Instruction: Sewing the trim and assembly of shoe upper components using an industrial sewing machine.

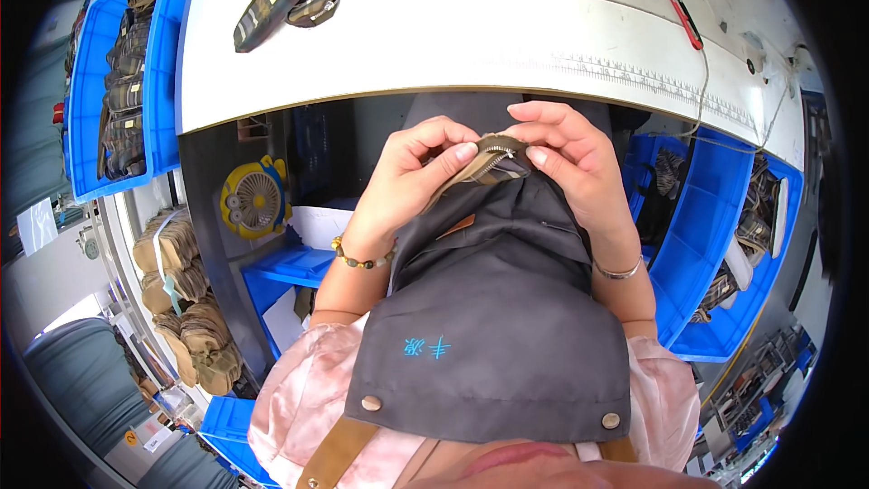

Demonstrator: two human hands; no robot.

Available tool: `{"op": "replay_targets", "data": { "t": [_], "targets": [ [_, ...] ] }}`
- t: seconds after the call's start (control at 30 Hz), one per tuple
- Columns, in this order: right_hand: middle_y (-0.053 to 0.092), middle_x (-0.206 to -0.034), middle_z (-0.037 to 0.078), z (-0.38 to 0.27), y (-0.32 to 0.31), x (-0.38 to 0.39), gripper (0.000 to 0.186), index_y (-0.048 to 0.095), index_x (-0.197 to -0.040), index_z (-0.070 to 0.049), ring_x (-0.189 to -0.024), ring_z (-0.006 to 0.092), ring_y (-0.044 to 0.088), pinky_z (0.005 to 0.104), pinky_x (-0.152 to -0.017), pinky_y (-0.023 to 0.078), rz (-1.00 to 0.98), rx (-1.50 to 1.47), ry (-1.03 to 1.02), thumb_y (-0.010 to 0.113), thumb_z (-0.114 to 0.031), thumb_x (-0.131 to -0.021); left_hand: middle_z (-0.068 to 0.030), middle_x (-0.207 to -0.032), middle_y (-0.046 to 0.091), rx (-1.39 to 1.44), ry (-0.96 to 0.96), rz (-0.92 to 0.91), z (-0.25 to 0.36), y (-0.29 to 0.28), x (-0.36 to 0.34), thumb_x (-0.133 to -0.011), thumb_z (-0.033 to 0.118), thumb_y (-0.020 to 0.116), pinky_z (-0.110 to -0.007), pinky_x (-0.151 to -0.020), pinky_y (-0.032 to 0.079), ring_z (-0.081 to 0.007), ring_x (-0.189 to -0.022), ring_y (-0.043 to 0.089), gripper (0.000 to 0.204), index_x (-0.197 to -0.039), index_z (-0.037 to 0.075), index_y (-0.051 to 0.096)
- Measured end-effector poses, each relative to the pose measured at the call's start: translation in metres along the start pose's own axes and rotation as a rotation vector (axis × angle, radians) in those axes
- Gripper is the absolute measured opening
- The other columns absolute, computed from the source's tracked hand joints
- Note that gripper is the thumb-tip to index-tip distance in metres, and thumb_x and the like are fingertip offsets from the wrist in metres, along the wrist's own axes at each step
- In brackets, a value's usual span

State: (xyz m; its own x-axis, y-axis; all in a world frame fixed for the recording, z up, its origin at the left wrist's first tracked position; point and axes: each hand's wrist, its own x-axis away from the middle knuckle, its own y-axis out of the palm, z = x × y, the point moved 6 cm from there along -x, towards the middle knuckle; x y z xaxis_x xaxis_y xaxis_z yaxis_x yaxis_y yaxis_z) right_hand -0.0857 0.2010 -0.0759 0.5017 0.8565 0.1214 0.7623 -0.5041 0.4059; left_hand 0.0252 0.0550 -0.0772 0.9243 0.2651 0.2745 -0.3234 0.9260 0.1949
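The left hand and right hand each pinched a zippered plaid cloth piece above the dark apron, just short of the desk, where red-handled scissors lay.

one zippered piece, two bracelets, one fan

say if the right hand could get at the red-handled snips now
Probably, once free: the right hand pinches the zippered plaid piece, but nothing covers the red-handled snips on the white table.
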Motion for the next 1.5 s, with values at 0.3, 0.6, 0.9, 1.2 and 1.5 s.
{"op": "replay_targets", "data": {
  "t": [0.3,0.6,0.9,1.2,1.5],
  "targets": [
    [0.066,-0.092,0.002,-0.009,0.008,0.000,0.034,0.061,-0.122,-0.001,-0.086,0.0064,0.058,0.0228,-0.077,0.044,0.082,0.386,-0.109,0.068,-0.004,-0.089,-0.0024,-0.087,0.059,-0.444,0.243,0.095,0.012,0.018,-0.003,-0.097,0.005,0.063,-0.023,-0.069,0.041,-0.0082,-0.078,0.050,0.008,-0.091,-0.001,0.063],
    [0.066,-0.098,0.002,-0.005,-0.004,-0.001,0.035,0.063,-0.118,-0.001,-0.088,0.0089,0.062,0.0248,-0.079,0.050,0.052,0.234,-0.040,0.075,-0.005,-0.086,-0.0022,-0.085,0.059,-0.180,0.029,0.051,-0.012,0.016,-0.008,-0.103,0.011,0.055,-0.024,-0.073,0.044,-0.0086,-0.079,0.051,0.015,-0.095,0.000,0.060],
    [0.073,-0.111,0.012,-0.134,-0.148,-0.039,0.027,0.071,-0.116,-0.008,-0.099,0.0265,0.071,0.0329,-0.085,0.054,0.834,1.925,-0.572,0.060,-0.026,-0.099,0.0033,-0.081,0.058,-0.235,0.084,0.012,-0.013,0.029,-0.012,-0.103,0.013,0.057,-0.022,-0.069,0.042,-0.0049,-0.075,0.048,0.016,-0.092,0.002,0.061],
    [0.074,-0.097,0.008,-0.114,-0.140,-0.032,0.026,0.071,-0.118,-0.011,-0.082,0.0238,0.070,0.0335,-0.075,0.053,0.688,1.670,-0.616,0.058,-0.022,-0.098,0.0022,-0.091,0.066,0.059,-0.064,-0.123,-0.032,0.034,-0.014,-0.093,0.008,0.071,-0.020,-0.075,0.048,-0.0031,-0.084,0.058,0.009,-0.098,0.003,0.065],
    [0.051,-0.066,-0.002,-0.047,-0.018,-0.001,0.021,0.067,-0.095,0.001,-0.062,0.0054,0.040,0.0242,-0.056,0.034,0.124,0.782,0.059,0.073,-0.018,-0.088,0.0004,-0.091,0.070,0.146,-0.166,-0.050,-0.033,0.033,-0.017,-0.093,0.008,0.072,-0.020,-0.072,0.050,-0.0037,-0.082,0.062,0.008,-0.096,0.003,0.067]
  ]
}}
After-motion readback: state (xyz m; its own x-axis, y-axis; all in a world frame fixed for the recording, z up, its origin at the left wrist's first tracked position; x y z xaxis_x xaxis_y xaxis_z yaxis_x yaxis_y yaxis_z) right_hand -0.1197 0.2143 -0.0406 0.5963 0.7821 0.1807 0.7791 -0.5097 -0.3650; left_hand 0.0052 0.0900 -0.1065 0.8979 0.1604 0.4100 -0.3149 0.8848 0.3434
